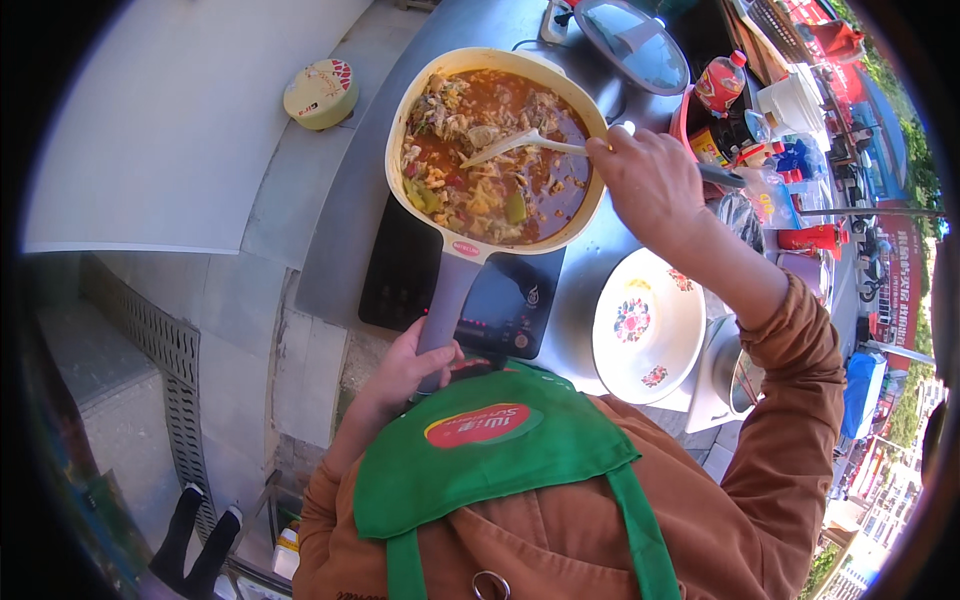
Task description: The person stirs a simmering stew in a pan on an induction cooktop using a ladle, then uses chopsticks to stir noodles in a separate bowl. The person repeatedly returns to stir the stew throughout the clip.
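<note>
A cream-coloured pan [414,82] full of red-brown stew with meat pieces and green pepper sits over a black induction cooker [401,274]. My left hand [405,364] is closed around the pan's grey handle [450,289], close to my green apron. Above the pan's right rim, my right hand [649,180] grips a cooking spoon [517,142]; its pale head dips into the stew and its grey handle end sticks out beyond the hand. A white enamel basin [671,337] with flower patterns stands to the right of the cooker.
A glass lid [634,45] lies beyond the pan, near a power socket [556,20]. Bottles, among them a red-labelled one [720,84], crowd the right side by a white bucket [791,105]. A metal pot [739,367] stands past the basin. A round tin [321,94] is at the left.
</note>
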Demonstrator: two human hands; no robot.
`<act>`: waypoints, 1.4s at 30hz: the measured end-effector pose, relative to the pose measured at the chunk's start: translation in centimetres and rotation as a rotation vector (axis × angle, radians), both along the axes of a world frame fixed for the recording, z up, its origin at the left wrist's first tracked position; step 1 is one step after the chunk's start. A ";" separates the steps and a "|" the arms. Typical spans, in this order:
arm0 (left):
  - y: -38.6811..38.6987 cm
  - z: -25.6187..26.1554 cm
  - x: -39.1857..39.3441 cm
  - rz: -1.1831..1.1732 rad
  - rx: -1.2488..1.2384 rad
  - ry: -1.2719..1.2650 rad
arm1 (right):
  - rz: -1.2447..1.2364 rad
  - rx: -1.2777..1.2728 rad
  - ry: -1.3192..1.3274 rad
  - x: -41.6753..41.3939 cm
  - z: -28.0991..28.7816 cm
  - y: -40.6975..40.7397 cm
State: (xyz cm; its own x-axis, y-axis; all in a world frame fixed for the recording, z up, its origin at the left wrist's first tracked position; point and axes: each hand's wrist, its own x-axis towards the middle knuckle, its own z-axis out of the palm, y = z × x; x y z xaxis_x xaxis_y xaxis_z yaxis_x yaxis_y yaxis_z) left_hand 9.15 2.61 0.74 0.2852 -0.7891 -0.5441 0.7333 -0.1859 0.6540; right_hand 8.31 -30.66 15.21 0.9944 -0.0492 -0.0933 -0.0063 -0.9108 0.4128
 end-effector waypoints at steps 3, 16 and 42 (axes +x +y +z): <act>0.0 0.1 0.1 -0.006 0.009 0.019 | -0.021 0.059 0.033 1.7 -3.6 1.7; 0.0 0.3 0.1 -0.013 0.029 -0.020 | 0.011 0.072 0.296 3.8 -5.5 2.5; 0.0 0.6 -0.5 0.051 0.050 -0.040 | -0.140 0.108 0.177 2.2 -0.5 -0.2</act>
